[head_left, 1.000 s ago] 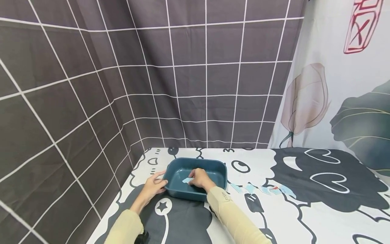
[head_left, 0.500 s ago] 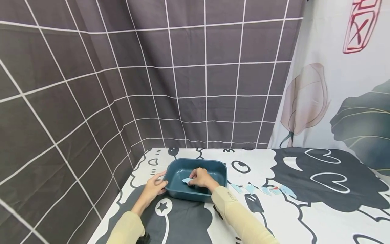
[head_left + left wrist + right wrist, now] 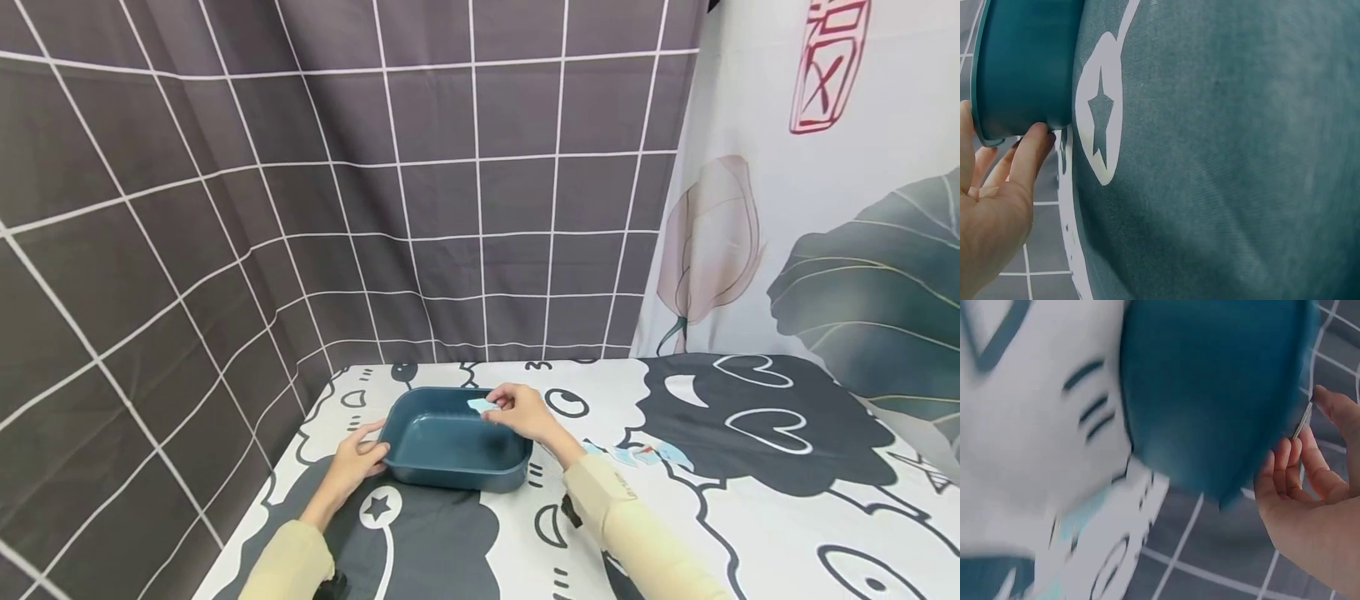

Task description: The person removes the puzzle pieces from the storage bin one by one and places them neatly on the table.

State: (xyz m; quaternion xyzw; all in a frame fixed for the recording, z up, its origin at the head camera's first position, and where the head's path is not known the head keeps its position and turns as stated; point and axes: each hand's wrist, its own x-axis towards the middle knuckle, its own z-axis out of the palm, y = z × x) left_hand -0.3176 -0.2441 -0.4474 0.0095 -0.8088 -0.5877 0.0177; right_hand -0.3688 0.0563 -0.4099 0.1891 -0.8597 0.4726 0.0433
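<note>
A dark teal rectangular basin (image 3: pixel 459 478) with rounded corners sits on the patterned cloth, its inside bare in the head view. My left hand (image 3: pixel 351 463) rests against the basin's left end; in the left wrist view its fingertips (image 3: pixel 1038 129) touch the outer wall, close to the rim. Above the far right part of the rim, my right hand (image 3: pixel 527 412) pinches a flat light-blue piece (image 3: pixel 482 406) between thumb and fingers. From the right wrist, only the thin edge of that piece (image 3: pixel 1302 421) shows. Its kind is not clear.
Several similar light-blue pieces (image 3: pixel 667 454), one with a red patch, lie in a row on the cloth right of the basin. The black-and-white cartoon cloth (image 3: pixel 420 542) covers the table. Dark grid curtains (image 3: pixel 517 258) hang behind and to the left, a floral one (image 3: pixel 712 250) at right.
My right hand has lifted the light-blue piece from inside the basin up to its far right rim. My left hand stays at the basin's left end. The head view has turned slightly right.
</note>
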